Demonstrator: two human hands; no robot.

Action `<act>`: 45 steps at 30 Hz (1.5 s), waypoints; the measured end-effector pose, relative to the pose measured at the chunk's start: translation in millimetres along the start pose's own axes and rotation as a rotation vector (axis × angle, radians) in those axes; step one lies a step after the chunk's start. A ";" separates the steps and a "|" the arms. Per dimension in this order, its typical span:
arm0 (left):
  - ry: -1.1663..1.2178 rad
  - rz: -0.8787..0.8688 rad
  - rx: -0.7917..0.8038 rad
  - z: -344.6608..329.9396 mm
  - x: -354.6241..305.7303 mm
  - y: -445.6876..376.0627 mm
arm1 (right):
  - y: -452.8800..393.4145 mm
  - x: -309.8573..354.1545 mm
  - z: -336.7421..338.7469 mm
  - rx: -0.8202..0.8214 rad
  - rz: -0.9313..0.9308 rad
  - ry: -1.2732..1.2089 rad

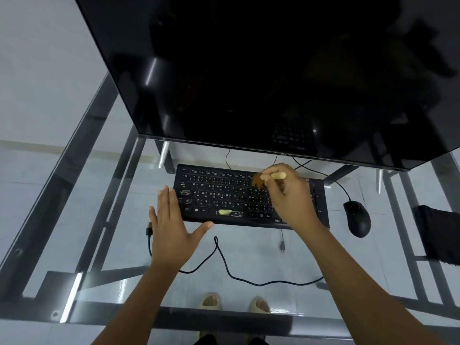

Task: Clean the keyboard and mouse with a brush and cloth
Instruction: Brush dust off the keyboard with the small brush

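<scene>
Black rectangular keyboard [249, 197]: one, long axis parallel to glass desk's [119, 245] near edge, mid-desk; yellowish smudge on spacebar. Right hand [288, 195] closed round one wooden-handled brush [270, 177], bristles down on keys. Left hand [171, 227] open, flat, empty, touching keyboard's left end. One black mouse [357, 218] toward right edge.

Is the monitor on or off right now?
Apparently off: the monitor is uniformly black, showing only reflections, including the keyboard beneath it.

Keyboard [249, 197] keycaps show letters Q, W, E.
</scene>
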State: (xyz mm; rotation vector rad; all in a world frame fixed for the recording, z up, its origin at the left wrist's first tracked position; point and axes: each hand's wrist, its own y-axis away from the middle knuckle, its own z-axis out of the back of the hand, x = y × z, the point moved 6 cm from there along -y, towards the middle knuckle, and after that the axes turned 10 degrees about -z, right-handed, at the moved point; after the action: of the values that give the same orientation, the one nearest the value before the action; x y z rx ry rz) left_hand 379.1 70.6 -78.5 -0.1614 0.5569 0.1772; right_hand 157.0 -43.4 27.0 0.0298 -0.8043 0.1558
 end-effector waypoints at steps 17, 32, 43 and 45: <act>0.042 0.055 -0.016 0.0 8.4 5.4 | -23.7 25.2 -40.8 0.111 -0.163 -0.105; 0.070 0.079 -0.073 3.4 9.7 7.7 | -40.7 59.2 -67.7 0.161 -0.127 -0.065; 0.027 0.058 -0.058 1.6 12.4 6.7 | -35.0 85.3 -101.6 0.306 0.083 0.087; 0.025 0.051 -0.047 -0.1 12.7 6.8 | -35.7 89.8 -103.1 0.216 0.149 0.114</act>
State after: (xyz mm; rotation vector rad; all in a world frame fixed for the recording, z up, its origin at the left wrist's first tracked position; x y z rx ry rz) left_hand 388.3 78.8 -86.1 -0.1952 0.5827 0.2381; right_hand 297.4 -58.4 21.2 0.1641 -0.6732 0.3814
